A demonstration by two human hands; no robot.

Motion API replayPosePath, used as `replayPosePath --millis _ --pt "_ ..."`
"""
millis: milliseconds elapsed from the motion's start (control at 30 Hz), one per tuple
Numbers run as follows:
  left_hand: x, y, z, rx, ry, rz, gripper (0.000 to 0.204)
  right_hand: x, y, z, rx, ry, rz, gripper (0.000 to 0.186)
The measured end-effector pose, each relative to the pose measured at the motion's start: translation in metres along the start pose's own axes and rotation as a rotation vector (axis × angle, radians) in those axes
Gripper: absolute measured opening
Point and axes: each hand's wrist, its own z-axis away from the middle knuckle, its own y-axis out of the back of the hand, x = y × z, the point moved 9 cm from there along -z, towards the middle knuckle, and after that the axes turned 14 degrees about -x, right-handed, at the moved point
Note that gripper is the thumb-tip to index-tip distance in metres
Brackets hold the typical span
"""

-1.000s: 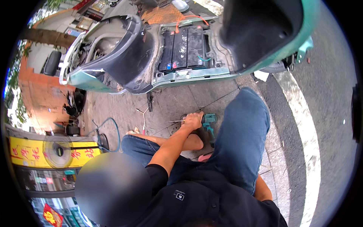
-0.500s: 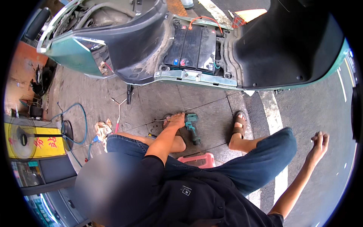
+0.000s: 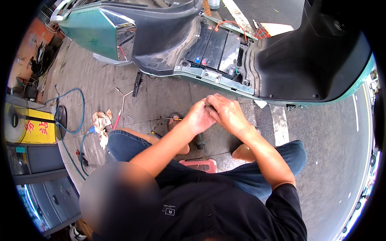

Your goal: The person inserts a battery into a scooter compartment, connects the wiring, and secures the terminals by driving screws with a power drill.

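Observation:
My left hand (image 3: 197, 117) and my right hand (image 3: 227, 114) meet in front of me, fingers closed together around something I cannot make out. A teal cordless drill (image 3: 201, 143) stands on the pavement below them, partly hidden by my hands. A thin yellow-handled screwdriver (image 3: 177, 119) shows beside my left wrist, near my sandaled foot. Beyond my hands lies the side of a green scooter (image 3: 86, 34), its floorboard opened to show black batteries (image 3: 211, 50) with red and blue terminals and an orange cable (image 3: 227, 22).
A pink plastic stool (image 3: 210, 164) is under me. To the left lie a branched wrench (image 3: 122, 98), crumpled paper (image 3: 102, 122), blue hoses (image 3: 82, 106), a black metal piece (image 3: 136, 84), a fan (image 3: 15, 120) and a yellow signboard (image 3: 42, 132). A road (image 3: 333, 152) runs along the right.
My left hand has left the drill and risen. My right hand has swung in from the far right to meet it. The view has shifted slightly.

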Motion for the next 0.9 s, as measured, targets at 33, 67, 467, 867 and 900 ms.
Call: replayPosePath --millis 33,67,467,867,900 --pt "0.006 -0.002 0.009 -0.076 0.015 0.016 0.026 -0.002 -0.003 -0.004 -0.038 0.004 -0.024 0.017" --pt "0.011 -0.005 0.016 -0.154 0.032 0.032 0.026 -0.002 -0.007 -0.007 -0.075 0.005 -0.047 0.016" --pt "0.057 -0.012 0.035 0.196 0.024 -0.325 0.023 0.026 -0.023 -0.010 0.116 -0.252 -0.371 0.019" --pt "0.092 0.005 0.043 0.360 -0.167 -0.409 0.023 0.038 -0.049 -0.031 0.296 -0.208 -0.636 0.012" --pt "0.094 0.005 0.045 0.389 -0.197 -0.449 0.023 0.039 -0.050 -0.031 0.279 -0.233 -0.638 0.015"
